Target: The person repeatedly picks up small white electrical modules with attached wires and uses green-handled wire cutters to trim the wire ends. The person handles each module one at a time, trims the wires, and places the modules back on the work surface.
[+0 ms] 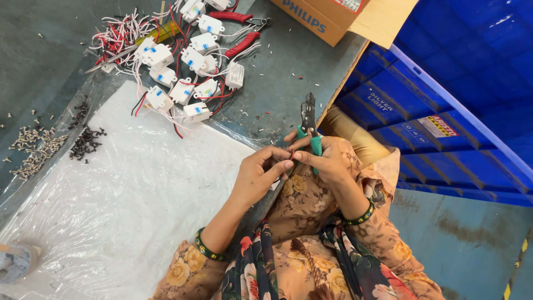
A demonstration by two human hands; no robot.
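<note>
Here the right hand (327,158) grips green-handled wire strippers (308,123) at the bench's edge (347,72). The left hand (258,172) pinches a thin wire end (290,157); stripping seems underway, needing steady alignment.

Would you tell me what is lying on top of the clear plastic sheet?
On the plastic sheet, only a small heap of dark screws shows near its upper left edge; whatever lies beneath it is hidden.

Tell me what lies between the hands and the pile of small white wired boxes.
In the head view, between the hands and the pile of small white wired boxes lies bare grey tabletop with scattered wire offcuts and the clear plastic sheet's edge.
</note>
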